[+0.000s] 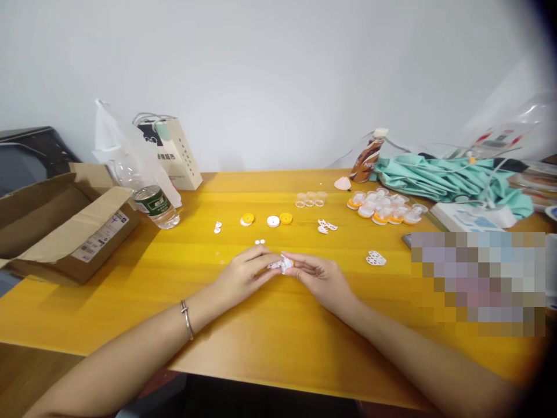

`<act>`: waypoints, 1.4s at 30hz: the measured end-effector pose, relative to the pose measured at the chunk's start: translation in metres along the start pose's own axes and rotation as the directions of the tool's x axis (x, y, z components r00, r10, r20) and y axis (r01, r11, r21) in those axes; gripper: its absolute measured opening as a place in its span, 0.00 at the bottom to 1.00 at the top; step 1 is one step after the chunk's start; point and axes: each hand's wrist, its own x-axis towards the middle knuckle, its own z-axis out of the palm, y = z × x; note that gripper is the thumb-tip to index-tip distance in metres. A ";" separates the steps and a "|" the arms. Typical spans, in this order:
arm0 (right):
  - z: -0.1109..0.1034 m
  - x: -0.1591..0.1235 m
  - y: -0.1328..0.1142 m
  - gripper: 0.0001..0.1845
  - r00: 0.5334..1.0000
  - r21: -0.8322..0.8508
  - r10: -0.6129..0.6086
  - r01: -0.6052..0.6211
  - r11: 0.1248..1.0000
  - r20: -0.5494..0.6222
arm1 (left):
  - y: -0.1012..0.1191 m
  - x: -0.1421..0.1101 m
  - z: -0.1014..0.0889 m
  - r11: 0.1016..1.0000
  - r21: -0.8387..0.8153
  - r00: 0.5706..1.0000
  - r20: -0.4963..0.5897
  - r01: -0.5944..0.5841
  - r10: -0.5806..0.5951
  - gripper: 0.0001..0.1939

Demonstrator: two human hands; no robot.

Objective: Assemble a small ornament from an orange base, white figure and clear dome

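My left hand [251,271] and my right hand [322,280] meet over the near middle of the table. Between their fingertips is a small white plastic piece [286,265], with a hint of orange at the right fingers. A white perforated part [275,265] shows against my left fingers; whether it is joined to the white piece I cannot tell. Both hands are closed in a pinch. Just beyond them lie two tiny white discs [260,241]. Farther back sit a white round part [273,221] and yellow round parts [286,218]. A white perforated plate [375,258] lies right of my right hand.
Clear cups [310,200] stand in a row at the back, near a cluster of orange-and-white capped pieces [387,207]. A brown bottle [369,155] and green umbrella [452,180] are behind. Left are a cardboard box [82,232], water bottle [155,206] and paper bag [180,154].
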 end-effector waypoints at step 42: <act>0.005 0.000 0.005 0.21 0.994 0.189 0.101 -0.108 0.976 0.044 | 0.005 0.002 -0.004 0.996 -0.087 0.999 0.044 0.004 -0.001 0.10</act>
